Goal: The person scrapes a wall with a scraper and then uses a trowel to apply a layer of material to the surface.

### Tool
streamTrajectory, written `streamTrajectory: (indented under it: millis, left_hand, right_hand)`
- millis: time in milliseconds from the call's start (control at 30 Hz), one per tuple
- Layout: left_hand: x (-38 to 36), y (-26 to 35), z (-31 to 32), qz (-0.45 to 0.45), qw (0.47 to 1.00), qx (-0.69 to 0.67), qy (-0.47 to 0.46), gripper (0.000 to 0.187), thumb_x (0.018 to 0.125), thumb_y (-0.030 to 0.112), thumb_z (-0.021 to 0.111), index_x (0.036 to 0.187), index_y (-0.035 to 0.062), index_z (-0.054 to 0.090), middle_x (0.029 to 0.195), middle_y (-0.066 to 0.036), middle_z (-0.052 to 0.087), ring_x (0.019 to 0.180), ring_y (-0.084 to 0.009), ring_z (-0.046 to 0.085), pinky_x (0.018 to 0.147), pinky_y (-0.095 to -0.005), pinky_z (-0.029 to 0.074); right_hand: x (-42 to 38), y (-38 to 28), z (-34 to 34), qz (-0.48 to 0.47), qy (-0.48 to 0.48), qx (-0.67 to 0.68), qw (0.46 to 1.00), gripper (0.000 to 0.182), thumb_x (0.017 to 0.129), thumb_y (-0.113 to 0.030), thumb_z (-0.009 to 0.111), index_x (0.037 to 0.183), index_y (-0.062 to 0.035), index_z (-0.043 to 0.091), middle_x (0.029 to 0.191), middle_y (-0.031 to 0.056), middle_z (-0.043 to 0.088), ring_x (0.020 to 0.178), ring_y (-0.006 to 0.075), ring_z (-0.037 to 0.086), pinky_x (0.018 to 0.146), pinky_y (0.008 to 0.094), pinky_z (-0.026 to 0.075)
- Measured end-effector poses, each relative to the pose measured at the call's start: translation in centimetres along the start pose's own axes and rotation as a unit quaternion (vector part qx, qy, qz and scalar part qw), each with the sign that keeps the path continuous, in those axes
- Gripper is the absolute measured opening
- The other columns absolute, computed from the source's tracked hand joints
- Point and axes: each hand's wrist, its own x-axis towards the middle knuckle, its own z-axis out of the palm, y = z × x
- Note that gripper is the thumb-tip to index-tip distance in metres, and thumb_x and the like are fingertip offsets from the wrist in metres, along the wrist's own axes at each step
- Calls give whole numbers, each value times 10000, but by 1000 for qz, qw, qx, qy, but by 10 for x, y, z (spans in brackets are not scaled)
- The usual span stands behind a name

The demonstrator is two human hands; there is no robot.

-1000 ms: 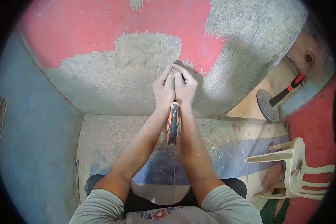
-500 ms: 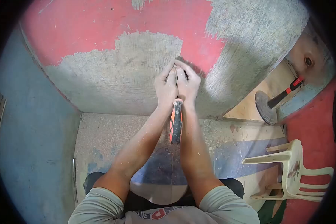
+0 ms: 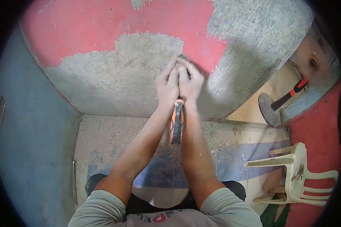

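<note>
My left hand [image 3: 168, 87] and my right hand [image 3: 190, 83] are pressed together against the wall [image 3: 94, 79], fingers closed and pointing up. Between them they grip a scraper whose orange-and-black handle [image 3: 177, 123] sticks out below my wrists, between the forearms. Its blade is mostly hidden behind my fingers. My fingertips lie at the border between red paint [image 3: 151, 19] and bare, scratched grey surface. Pale dust coats both hands and forearms.
At right, a white plastic chair [image 3: 297, 172] stands near a red wall [image 3: 314, 132]. A long tool with a round grey disc [image 3: 269, 109] and red-black handle leans by the opening. A blue wall [image 3: 36, 132] rises at left. Bits of debris dot the floor [image 3: 110, 132].
Both hands and the scraper have shifted slightly upward along the wall. The dark strip beside my right fingers shows less now. The grip looks the same.
</note>
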Motion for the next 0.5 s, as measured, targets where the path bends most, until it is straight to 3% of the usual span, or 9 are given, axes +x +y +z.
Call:
streamTrajectory:
  millis: [167, 233, 367, 467, 500]
  left_hand:
    - [16, 22, 6, -30, 996, -89, -7, 382, 993, 56, 570, 1361, -31, 622, 1298, -153, 685, 1134, -180, 651, 987, -311, 505]
    - [6, 2, -4, 1, 1000, -24, -15, 382, 993, 56, 569, 1362, -32, 621, 1284, -160, 689, 1140, -182, 647, 997, -313, 499]
    - [-9, -25, -12, -12, 1000, -6, -16, 382, 992, 61, 572, 1359, -30, 622, 1290, -167, 689, 1186, -186, 631, 1035, -310, 474]
    - [1, 10, 3, -14, 1000, -5, -2, 379, 990, 68, 577, 1354, -24, 630, 1291, -165, 689, 1174, -172, 634, 1020, -299, 480]
    - [8, 17, 9, -3, 1000, -13, 4, 379, 989, 69, 578, 1353, -21, 632, 1290, -164, 689, 1166, -169, 635, 1014, -296, 483]
  right_hand:
    - [13, -24, 8, -21, 15, 5, 1000, 246, 932, -30, 576, 1102, 40, 739, 1051, 164, 764, 992, 211, 711, 924, 338, 540]
    - [0, -11, 4, -60, 17, -33, 997, 239, 939, -45, 587, 1104, 36, 740, 1052, 162, 764, 1006, 205, 709, 933, 337, 538]
    - [-28, 23, -1, 41, 14, 1, 999, 239, 944, -56, 593, 1114, 31, 738, 1051, 149, 764, 1005, 207, 708, 934, 335, 534]
    - [6, -6, -2, -19, 6, -21, 1000, 242, 941, -50, 594, 1118, 26, 741, 1057, 148, 764, 997, 205, 707, 928, 329, 535]
    - [14, -21, -1, 8, 3, -5, 1000, 250, 940, -41, 583, 1123, 24, 740, 1061, 150, 763, 999, 204, 706, 928, 330, 534]
